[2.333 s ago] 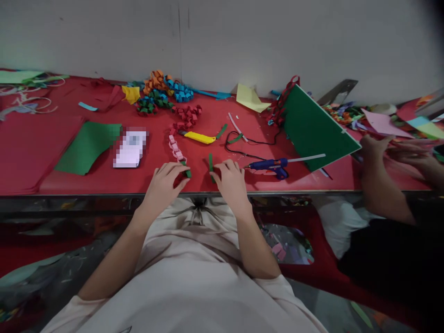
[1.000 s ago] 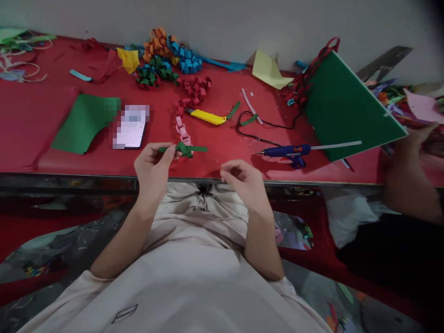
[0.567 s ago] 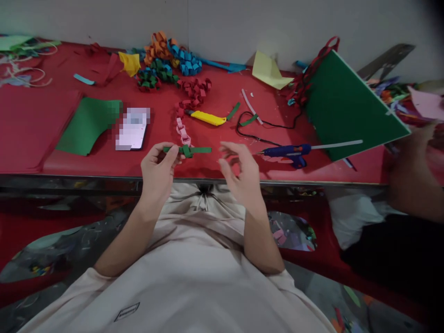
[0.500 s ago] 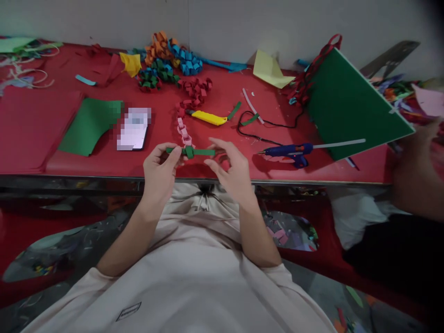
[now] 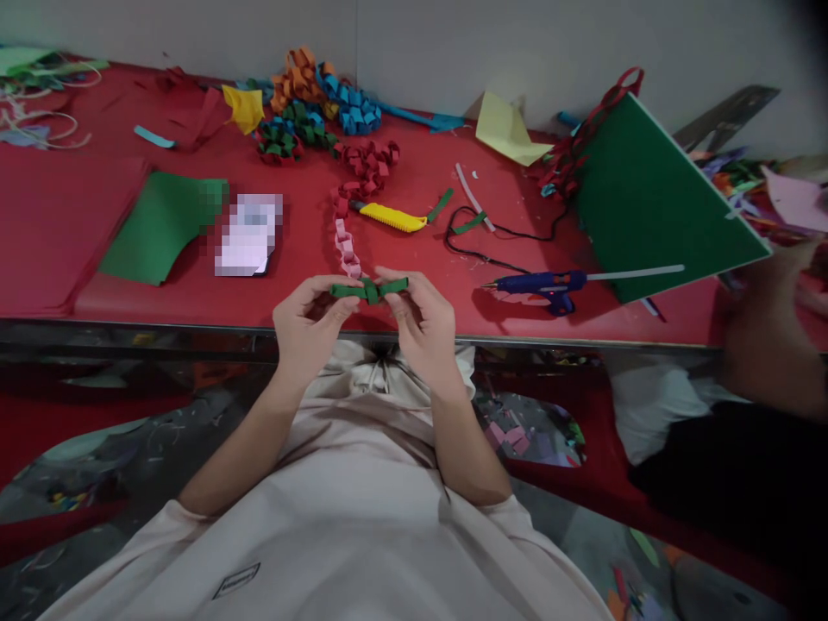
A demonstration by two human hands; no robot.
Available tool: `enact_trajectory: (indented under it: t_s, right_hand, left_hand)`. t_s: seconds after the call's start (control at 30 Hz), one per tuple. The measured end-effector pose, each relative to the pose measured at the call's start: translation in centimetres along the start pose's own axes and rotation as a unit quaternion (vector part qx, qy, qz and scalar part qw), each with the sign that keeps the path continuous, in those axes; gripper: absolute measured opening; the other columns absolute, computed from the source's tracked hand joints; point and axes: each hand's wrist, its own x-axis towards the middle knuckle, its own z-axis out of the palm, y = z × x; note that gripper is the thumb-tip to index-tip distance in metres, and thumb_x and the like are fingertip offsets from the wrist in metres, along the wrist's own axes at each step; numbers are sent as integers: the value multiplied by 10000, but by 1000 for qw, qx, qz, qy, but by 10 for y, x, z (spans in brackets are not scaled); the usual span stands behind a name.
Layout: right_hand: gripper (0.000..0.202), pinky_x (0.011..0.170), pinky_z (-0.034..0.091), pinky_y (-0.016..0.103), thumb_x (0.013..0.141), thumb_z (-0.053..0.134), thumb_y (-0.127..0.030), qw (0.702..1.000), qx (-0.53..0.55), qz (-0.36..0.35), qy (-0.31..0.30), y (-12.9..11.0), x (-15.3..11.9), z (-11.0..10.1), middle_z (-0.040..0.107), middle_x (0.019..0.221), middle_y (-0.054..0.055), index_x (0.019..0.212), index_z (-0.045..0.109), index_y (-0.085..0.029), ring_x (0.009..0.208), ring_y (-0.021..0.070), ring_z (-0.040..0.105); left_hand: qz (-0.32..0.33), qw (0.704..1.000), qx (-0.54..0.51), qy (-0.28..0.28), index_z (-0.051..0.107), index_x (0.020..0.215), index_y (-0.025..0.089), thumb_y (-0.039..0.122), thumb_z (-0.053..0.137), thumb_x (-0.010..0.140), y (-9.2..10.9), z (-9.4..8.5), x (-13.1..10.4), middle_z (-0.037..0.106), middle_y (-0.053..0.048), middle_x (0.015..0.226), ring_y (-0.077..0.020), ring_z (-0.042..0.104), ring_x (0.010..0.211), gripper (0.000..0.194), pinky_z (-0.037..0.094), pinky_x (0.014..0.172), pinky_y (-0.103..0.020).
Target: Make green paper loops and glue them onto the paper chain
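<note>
A green paper strip (image 5: 392, 286) runs sideways through a green paper loop (image 5: 371, 291) in front of my body. My left hand (image 5: 309, 321) pinches the strip's left part between thumb and fingers. On the other side, my right hand (image 5: 425, 326) grips it just right of the loop, with the strip's tip poking out above the thumb. Pink paper links (image 5: 345, 241) reach back from the green loop and join a dark red paper chain (image 5: 367, 168) on the table.
A yellow cutter (image 5: 392, 217) lies behind my hands. At right are a blue glue gun (image 5: 540, 283) with its black cord and a tilted green board (image 5: 660, 207). A phone (image 5: 249, 235) and green paper (image 5: 159, 226) lie left. Another person's arm (image 5: 773, 332) is at far right.
My right hand has closed in on the strip's right part, where its fingers were apart before. Both ends of the strip now bend, and the green loop sits slightly further right.
</note>
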Motion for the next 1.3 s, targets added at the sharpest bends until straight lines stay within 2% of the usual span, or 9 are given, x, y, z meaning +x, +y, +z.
enact_trajectory:
  t_s: [0.13, 0.27, 0.43, 0.7, 1.03, 1.1, 1.17, 1.23, 1.3]
  right_hand:
    - [364, 914, 567, 305, 1061, 465, -262, 998, -11, -31, 51, -7, -4, 6, 675, 1096, 93, 1376, 647, -244, 1005, 165, 674]
    - [381, 882, 561, 261, 1047, 472, -188, 992, -52, -78, 82, -7, -6, 10, 672, 1080, 84, 1368, 669, -254, 960, 137, 671]
    - [363, 908, 575, 249, 1022, 488, -115, 989, -74, -112, 58, -7, -8, 9, 708, 1116, 88, 1255, 740, -235, 1015, 129, 696]
    - [246, 918, 614, 273, 979, 596, -113, 990, -48, -115, 70, -9, -11, 7, 772, 1088, 65, 1057, 793, -237, 995, 146, 745]
    - [241, 985, 593, 359, 1019, 567, -226, 989, -102, -103, 24, -8, -16, 5, 743, 1178, 78, 1148, 762, -286, 1113, 187, 703]
    - [258, 979, 582, 363, 1004, 585, -220, 985, -120, -109, 56, -8, -21, -2, 735, 1184, 84, 1205, 736, -277, 1097, 197, 700]
    - [243, 930, 574, 372, 989, 590, -201, 971, -166, -107, 137, -2, -30, -19, 730, 1119, 90, 1181, 726, -258, 1038, 209, 694]
    - [168, 868, 550, 387, 991, 561, -207, 932, -231, -91, 262, 12, -43, -49, 699, 970, 85, 1055, 714, -237, 950, 220, 668]
    - [140, 826, 526, 415, 1002, 534, -279, 887, -281, -31, 364, 29, -53, -91, 638, 940, 104, 1005, 653, -206, 900, 241, 634]
  left_hand:
    - [29, 997, 64, 18, 758, 962, 181, 337, 818, 832, 3, 1, -2, 763, -18, 853, -112, 702, 706, 211, 579, 682, -209]
    - [53, 995, 85, 8, 769, 1006, 196, 318, 793, 862, 2, 2, -4, 749, -17, 880, -103, 683, 736, 190, 558, 701, -204]
    - [81, 993, 87, -12, 782, 980, 209, 297, 792, 864, 3, 0, -1, 726, -21, 895, -103, 666, 764, 146, 544, 696, -204]
    - [92, 993, 74, -26, 779, 941, 217, 347, 790, 867, 4, -2, 0, 745, -39, 954, -133, 698, 827, 150, 580, 726, -232]
    - [100, 985, 130, -47, 783, 978, 224, 334, 741, 908, 10, -5, -1, 749, -45, 990, -156, 706, 904, 136, 584, 809, -261]
    - [92, 989, 112, -33, 771, 981, 218, 329, 715, 927, 11, -3, -1, 745, -44, 1002, -154, 708, 911, 135, 587, 805, -255]
    - [70, 993, 95, -20, 759, 1002, 217, 338, 693, 944, 11, -4, -1, 743, -40, 1004, -145, 710, 876, 150, 590, 791, -248]
    - [48, 995, 88, -16, 752, 1027, 220, 349, 685, 950, 9, -6, 1, 746, -31, 989, -132, 710, 825, 164, 592, 779, -239]
    - [39, 995, 90, -15, 751, 1035, 228, 353, 702, 939, 6, -10, 2, 750, -17, 960, -127, 714, 807, 165, 592, 773, -229]
